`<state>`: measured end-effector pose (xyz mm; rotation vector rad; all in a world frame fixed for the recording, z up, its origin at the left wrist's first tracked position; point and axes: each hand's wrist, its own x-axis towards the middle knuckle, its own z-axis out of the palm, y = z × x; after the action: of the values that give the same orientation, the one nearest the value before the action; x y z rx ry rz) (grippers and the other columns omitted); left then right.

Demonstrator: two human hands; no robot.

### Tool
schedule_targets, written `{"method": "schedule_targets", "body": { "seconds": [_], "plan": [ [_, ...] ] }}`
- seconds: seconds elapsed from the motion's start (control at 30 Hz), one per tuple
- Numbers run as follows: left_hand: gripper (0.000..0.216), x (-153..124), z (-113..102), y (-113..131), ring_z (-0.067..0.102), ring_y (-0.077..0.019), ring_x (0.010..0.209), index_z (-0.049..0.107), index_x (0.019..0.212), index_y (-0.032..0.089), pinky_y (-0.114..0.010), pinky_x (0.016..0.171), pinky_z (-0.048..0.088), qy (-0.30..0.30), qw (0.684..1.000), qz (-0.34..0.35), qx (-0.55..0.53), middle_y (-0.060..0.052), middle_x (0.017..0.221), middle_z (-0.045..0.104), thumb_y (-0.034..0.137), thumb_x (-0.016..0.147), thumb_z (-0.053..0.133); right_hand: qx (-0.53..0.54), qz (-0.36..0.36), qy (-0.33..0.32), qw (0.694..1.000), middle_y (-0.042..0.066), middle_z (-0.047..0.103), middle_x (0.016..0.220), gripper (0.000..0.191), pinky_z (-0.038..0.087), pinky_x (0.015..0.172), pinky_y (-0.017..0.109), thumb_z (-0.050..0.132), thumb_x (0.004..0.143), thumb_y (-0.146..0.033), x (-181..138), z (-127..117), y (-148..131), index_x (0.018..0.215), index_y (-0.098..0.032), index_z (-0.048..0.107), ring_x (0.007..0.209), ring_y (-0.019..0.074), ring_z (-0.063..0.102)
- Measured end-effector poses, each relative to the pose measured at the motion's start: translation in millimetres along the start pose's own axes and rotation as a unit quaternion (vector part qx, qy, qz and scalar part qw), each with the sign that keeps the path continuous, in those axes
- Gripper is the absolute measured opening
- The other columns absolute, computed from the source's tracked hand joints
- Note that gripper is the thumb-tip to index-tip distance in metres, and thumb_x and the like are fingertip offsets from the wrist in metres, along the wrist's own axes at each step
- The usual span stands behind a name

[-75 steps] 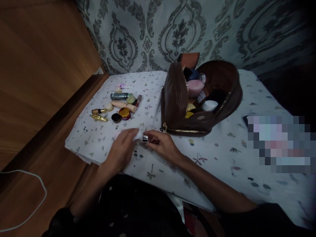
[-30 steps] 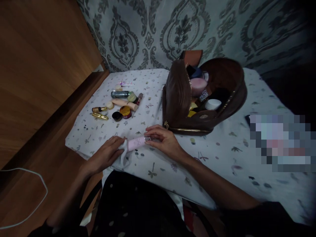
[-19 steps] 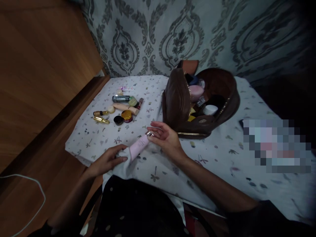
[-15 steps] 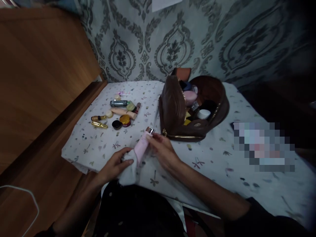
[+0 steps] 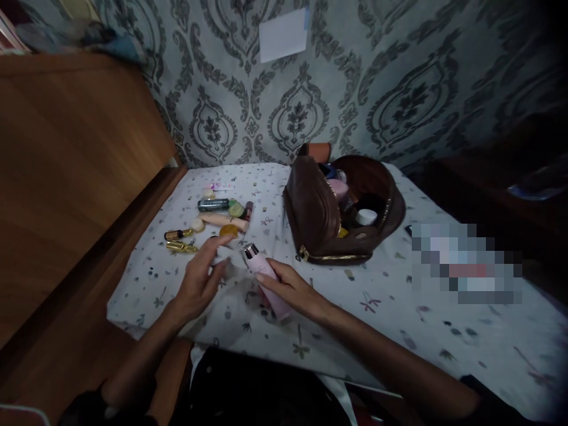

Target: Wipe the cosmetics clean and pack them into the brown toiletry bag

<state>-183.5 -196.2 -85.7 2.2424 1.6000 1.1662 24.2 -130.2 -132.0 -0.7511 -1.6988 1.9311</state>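
My right hand (image 5: 293, 291) is closed round a pink tube (image 5: 273, 291) with a silver cap (image 5: 251, 251), holding it tilted just above the patterned tablecloth (image 5: 390, 307). My left hand (image 5: 198, 283) is beside it on the left. Its fingers are stretched out over a small white cloth (image 5: 220, 260), reaching toward the loose cosmetics. A brown bag (image 5: 316, 216) lies open behind the tube, with a white jar (image 5: 366, 217) and a pink item (image 5: 339, 187) inside.
A cluster of small cosmetics (image 5: 222, 214) and two gold vials (image 5: 178, 241) lie at the back left of the table. A wooden panel (image 5: 66, 177) rises on the left. Patterned wallpaper with a paper note (image 5: 283, 34) is behind.
The view has tilted up. My right hand has shifted its grip down the tube and swung its cap toward the back. My left hand has let go of the tube's end and opened.
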Motion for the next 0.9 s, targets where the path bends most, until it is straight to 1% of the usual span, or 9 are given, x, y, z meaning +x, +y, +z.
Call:
{"method": "schedule_targets", "body": {
  "seconds": [0.1,0.17,0.3,0.4,0.47,0.53,0.63,0.73,0.9],
  "plan": [
    [0.039,11,1,-4,0.057,-0.025,0.116,0.047,0.134,0.018,-0.041,0.099,0.048,-0.129,0.978,0.153,0.053,-0.015,0.12,0.062,0.014,0.096,0.04,-0.095,-0.036,-0.052,0.993,-0.002,0.06,0.065,0.03,0.043,0.049,0.024,0.056,0.091,-0.049,1,8,-10,0.082,-0.02,0.053,0.054,0.0137,0.056],
    [0.033,14,3,-5,0.061,-0.0265,0.106,0.05,0.128,0.015,-0.041,0.091,0.052,-0.178,0.968,0.16,0.079,-0.016,0.11,0.064,0.018,0.097,0.04,-0.234,-0.083,-0.024,0.968,-0.001,0.059,0.066,0.021,0.04,0.052,0.025,0.057,0.09,-0.038,0,12,-15,0.08,-0.02,0.053,0.058,0.0144,0.055],
    [0.021,17,4,-3,0.064,-0.0223,0.085,0.054,0.107,0.016,-0.032,0.075,0.051,-0.17,0.985,0.018,0.026,-0.009,0.092,0.065,0.026,0.099,0.037,-0.499,-0.09,0.04,0.861,0.003,0.063,0.075,0.006,0.033,0.056,0.027,0.058,0.086,-0.022,-5,20,-21,0.09,-0.02,0.055,0.063,0.0172,0.055],
    [0.02,17,4,2,0.058,-0.0175,0.069,0.053,0.096,0.02,-0.028,0.065,0.044,-0.123,0.987,-0.09,-0.047,-0.001,0.076,0.059,0.03,0.1,0.037,-0.59,-0.092,0.055,0.8,0.007,0.066,0.086,0.012,0.034,0.06,0.028,0.056,0.087,-0.018,-7,26,-22,0.099,-0.02,0.055,0.071,0.0198,0.059],
    [0.022,16,7,3,0.055,-0.016,0.066,0.054,0.095,0.02,-0.027,0.064,0.042,-0.078,0.983,-0.131,-0.101,0.001,0.073,0.056,0.033,0.101,0.036,-0.61,-0.102,0.073,0.782,0.008,0.066,0.091,0.018,0.035,0.062,0.028,0.056,0.087,-0.016,-7,29,-20,0.104,-0.02,0.055,0.075,0.0205,0.06],
    [0.025,13,12,4,0.055,-0.0159,0.07,0.054,0.097,0.021,-0.026,0.066,0.043,-0.016,0.974,-0.162,-0.155,0.001,0.076,0.057,0.036,0.101,0.035,-0.594,-0.111,0.088,0.792,0.008,0.066,0.094,0.02,0.037,0.064,0.028,0.054,0.087,-0.018,-7,30,-16,0.107,-0.02,0.054,0.076,0.0198,0.059],
    [0.026,6,19,4,0.057,-0.0164,0.08,0.055,0.104,0.022,-0.026,0.072,0.046,0.055,0.958,-0.187,-0.209,0.0,0.087,0.06,0.039,0.101,0.035,-0.52,-0.129,0.1,0.839,0.006,0.066,0.093,0.017,0.038,0.065,0.028,0.05,0.09,-0.022,-7,30,-10,0.106,-0.021,0.054,0.075,0.0191,0.059],
    [0.027,1,22,4,0.058,-0.0167,0.084,0.053,0.114,0.021,-0.027,0.077,0.047,0.064,0.954,-0.193,-0.22,-0.002,0.096,0.062,0.039,0.101,0.037,-0.426,-0.136,0.103,0.889,0.003,0.064,0.088,0.015,0.039,0.067,0.028,0.05,0.088,-0.024,-8,30,-5,0.103,-0.021,0.054,0.075,0.0189,0.058],
    [0.034,0,21,-3,0.057,-0.0205,0.108,0.047,0.126,0.019,-0.031,0.091,0.047,0.076,0.963,-0.177,-0.19,-0.008,0.121,0.059,0.037,0.097,0.043,-0.206,-0.116,0.107,0.966,-0.001,0.062,0.081,0.019,0.042,0.066,0.026,0.056,0.087,-0.035,-2,39,2,0.099,-0.021,0.056,0.073,0.0167,0.056]
  ]
}}
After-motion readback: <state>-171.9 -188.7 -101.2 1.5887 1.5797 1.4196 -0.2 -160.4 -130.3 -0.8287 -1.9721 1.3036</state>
